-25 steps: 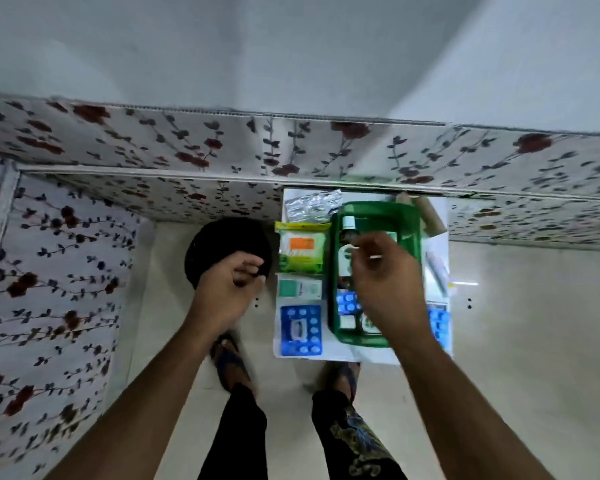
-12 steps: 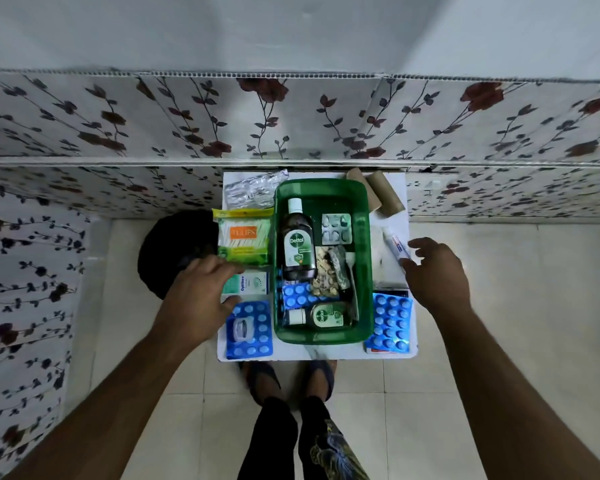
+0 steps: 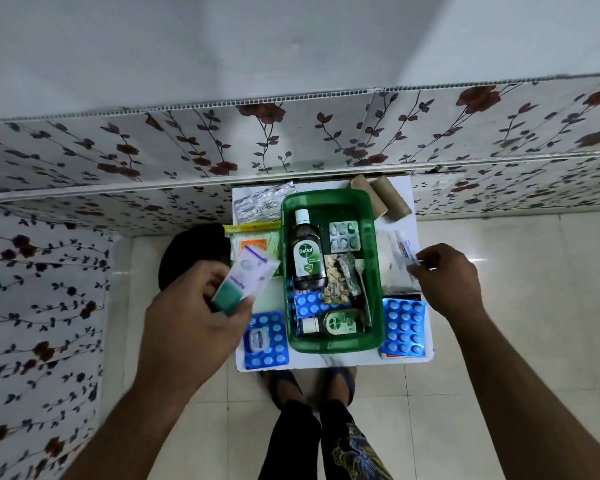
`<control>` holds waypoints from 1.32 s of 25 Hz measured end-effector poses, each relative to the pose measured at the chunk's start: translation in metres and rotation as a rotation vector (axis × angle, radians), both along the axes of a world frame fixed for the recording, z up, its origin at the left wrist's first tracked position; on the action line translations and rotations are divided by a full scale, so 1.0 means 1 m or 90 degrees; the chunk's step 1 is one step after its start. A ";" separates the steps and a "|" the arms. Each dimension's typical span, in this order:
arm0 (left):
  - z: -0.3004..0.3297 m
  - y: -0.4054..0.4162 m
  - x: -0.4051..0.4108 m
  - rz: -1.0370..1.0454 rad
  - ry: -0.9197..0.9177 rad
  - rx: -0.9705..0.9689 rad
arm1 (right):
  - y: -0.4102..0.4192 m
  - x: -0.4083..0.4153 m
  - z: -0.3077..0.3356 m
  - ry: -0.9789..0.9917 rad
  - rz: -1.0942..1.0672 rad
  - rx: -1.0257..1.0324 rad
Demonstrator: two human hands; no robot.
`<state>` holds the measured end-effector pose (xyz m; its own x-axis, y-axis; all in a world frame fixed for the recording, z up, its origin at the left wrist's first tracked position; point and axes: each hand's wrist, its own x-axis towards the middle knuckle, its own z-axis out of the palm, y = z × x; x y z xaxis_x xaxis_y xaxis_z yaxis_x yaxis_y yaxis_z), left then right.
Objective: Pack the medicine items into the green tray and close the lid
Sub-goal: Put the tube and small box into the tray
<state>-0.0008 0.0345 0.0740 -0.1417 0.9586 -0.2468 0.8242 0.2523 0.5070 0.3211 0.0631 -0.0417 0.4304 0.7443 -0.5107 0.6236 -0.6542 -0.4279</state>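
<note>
The green tray (image 3: 329, 199) stands open in the middle of a small white table (image 3: 326, 362). In it lie a large Dettol bottle (image 3: 305, 255), a small Dettol bottle (image 3: 334, 323), a silver blister pack (image 3: 343, 236), a beige tablet strip (image 3: 335, 285) and a blue blister pack (image 3: 308, 304). My left hand (image 3: 194, 318) holds a white and green box (image 3: 246, 280) above the table, left of the tray. To the right of the tray, the fingertips of my right hand (image 3: 447, 278) pinch the near end of a small white tube (image 3: 406, 247) that lies on the table.
Blue blister packs lie at the table's near left (image 3: 266, 338) and near right (image 3: 404, 323). A cotton-bud pack (image 3: 257, 241) and silver foil strips (image 3: 260, 202) sit left of the tray, two cardboard rolls (image 3: 386, 199) behind it. A black stool (image 3: 191, 252) stands at the left. Floral panels surround the spot.
My left hand has closed on the white and green box and lifted it off the table. My right hand's fingers have closed on the white tube's end.
</note>
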 end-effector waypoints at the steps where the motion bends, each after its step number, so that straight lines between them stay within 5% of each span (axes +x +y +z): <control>1: 0.009 0.010 0.020 0.030 -0.065 0.007 | 0.001 0.000 0.006 0.023 -0.032 0.022; 3: 0.006 0.032 0.063 0.037 -0.133 -0.018 | 0.003 -0.001 0.017 0.077 -0.087 0.064; 10: -0.078 0.079 0.142 -0.003 -0.030 -0.130 | -0.001 0.007 0.025 0.177 -0.144 0.103; 21: -0.095 0.077 0.146 0.012 -0.207 -0.160 | 0.004 -0.011 0.040 0.240 -0.192 0.119; 25: -0.070 0.074 0.129 -0.025 -0.184 -0.131 | 0.009 -0.039 0.062 0.249 -0.166 0.142; 33: -0.051 0.064 0.021 0.206 -0.274 0.011 | 0.035 -0.120 0.055 -0.025 0.156 0.068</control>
<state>0.0200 0.0989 0.0231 -0.3200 0.8872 -0.3324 0.4221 0.4476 0.7883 0.2012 0.0979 0.0132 0.2486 0.8777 -0.4097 0.7749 -0.4340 -0.4596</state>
